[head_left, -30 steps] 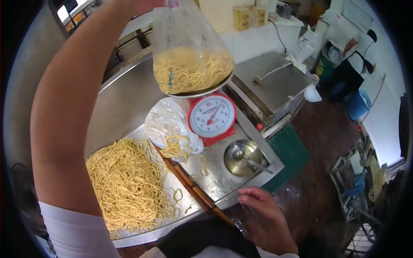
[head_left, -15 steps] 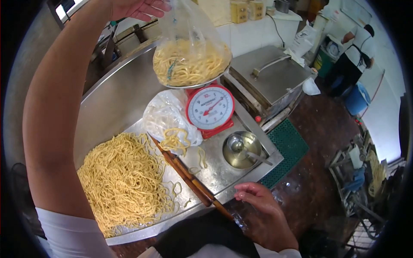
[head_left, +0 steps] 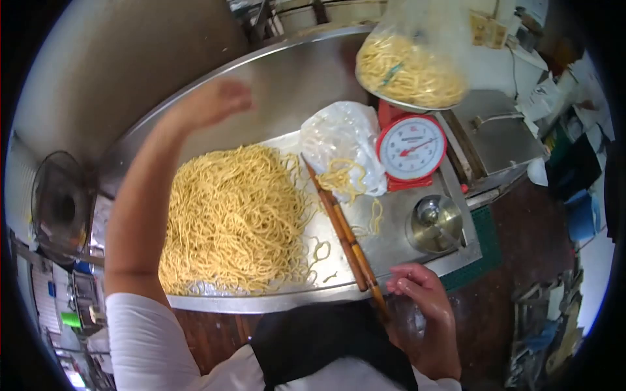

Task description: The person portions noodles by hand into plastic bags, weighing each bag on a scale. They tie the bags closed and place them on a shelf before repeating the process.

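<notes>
My left hand (head_left: 220,103), smeared by motion, is raised over the steel tray (head_left: 287,78), above a large heap of yellow noodles (head_left: 228,218). My right hand (head_left: 420,287) hangs at the tray's front edge, its fingers loosely curved and holding nothing. Close to it, two brown wooden sticks (head_left: 349,244) lie across the tray's edge. A clear plastic bag of noodles (head_left: 411,72) rests on the pan of a red dial scale (head_left: 413,148). Beside the scale is a crumpled white plastic bag (head_left: 342,133) with a few noodle strands (head_left: 342,177) on it.
A metal bowl (head_left: 433,225) with a ladle sits at the tray's right corner. Past it are a steel lid with a handle (head_left: 499,130) and a green mat (head_left: 479,244). On the right stand a blue bin (head_left: 582,215) and a cluttered rack (head_left: 548,326).
My left hand has come away from the noodle bag and swung left over the tray. The view has turned left. The bag stays on the scale; my right hand has hardly moved.
</notes>
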Demonstrator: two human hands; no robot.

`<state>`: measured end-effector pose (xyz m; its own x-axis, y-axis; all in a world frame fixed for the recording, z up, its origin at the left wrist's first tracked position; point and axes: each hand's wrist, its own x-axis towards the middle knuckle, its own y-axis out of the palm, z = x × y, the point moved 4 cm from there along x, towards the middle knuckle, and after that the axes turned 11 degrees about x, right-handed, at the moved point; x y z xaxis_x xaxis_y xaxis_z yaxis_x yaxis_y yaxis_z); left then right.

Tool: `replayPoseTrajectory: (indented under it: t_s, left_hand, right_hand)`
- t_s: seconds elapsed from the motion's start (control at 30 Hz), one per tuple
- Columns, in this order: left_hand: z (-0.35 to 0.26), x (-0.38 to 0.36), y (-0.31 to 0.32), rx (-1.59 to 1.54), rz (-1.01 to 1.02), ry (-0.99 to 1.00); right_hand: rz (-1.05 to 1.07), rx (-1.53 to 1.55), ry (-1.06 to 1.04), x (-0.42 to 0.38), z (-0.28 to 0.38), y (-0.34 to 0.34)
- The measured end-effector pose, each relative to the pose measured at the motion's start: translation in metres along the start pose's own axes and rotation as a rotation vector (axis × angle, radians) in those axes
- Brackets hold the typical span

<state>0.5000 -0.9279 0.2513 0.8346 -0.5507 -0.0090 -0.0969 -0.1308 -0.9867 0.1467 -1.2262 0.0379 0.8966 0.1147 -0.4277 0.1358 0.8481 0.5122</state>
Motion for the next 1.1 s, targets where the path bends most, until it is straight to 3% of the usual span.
replayPoseTrajectory:
  t_s: [0.07,0.1,0.13,0.23,0.27,0.37,0.47,0.57,0.7,0.8,0.83,0.9,0.97,1.03,1.1]
  left_hand:
    - [0.061,-0.065,0.061,-0.188,0.035,-0.150]
    - [0.061,-0.104,0.074,-0.097,0.085,-0.335]
    - [0.105,-0.139,0.114,-0.138,0.012,-0.356]
    - [0.161,-0.257,0.168,-0.066,-0.073,-0.746]
    - [0.192,-0.300,0.188,-0.060,-0.201,-0.788]
    - [0.264,-0.406,0.212,-0.058,-0.384,-1.051]
    - [0.312,-0.472,0.191,-0.089,-0.599,-1.197]
    - [0.416,-0.538,0.203,-0.209,-0.683,-1.332]
    - [0.490,-0.571,0.210,-0.115,-0.614,-1.386]
    - [0.530,-0.568,0.210,-0.005,-0.274,-1.435]
    - [0.541,-0.561,0.208,-0.022,-0.271,-1.420]
    - [0.563,-0.536,0.216,0.304,0.078,-1.211]
    - [0.584,-0.523,0.225,0.319,0.040,-1.142]
    - [0.602,-0.518,0.233,0.115,0.068,-1.147]
    - [0.653,-0.517,0.284,0.042,0.001,-1.177]
  right_hand:
    - [0.085,-0.049,0.044,0.015,-0.001,0.030]
    - [0.168,-0.089,0.065,0.024,-0.005,0.048]
    - [0.221,-0.143,0.062,0.035,-0.013,0.059]
    - [0.274,-0.293,0.125,0.057,-0.030,0.096]
    - [0.268,-0.284,0.172,0.061,-0.034,0.109]
    - [0.326,-0.402,0.161,0.080,-0.054,0.144]
    - [0.322,-0.454,0.192,0.098,-0.074,0.188]
    - [0.379,-0.567,0.195,0.110,-0.097,0.261]
    - [0.387,-0.680,0.169,0.116,-0.126,0.309]
    - [0.290,-0.729,0.221,0.117,-0.142,0.310]
    - [0.215,-0.725,0.276,0.116,-0.147,0.310]
    - [0.152,-0.739,0.270,0.113,-0.151,0.317]
    - [0.091,-0.803,0.280,0.110,-0.153,0.322]
    - [0.043,-0.793,0.290,0.109,-0.157,0.320]
    - [0.004,-0.784,0.302,0.110,-0.160,0.321]
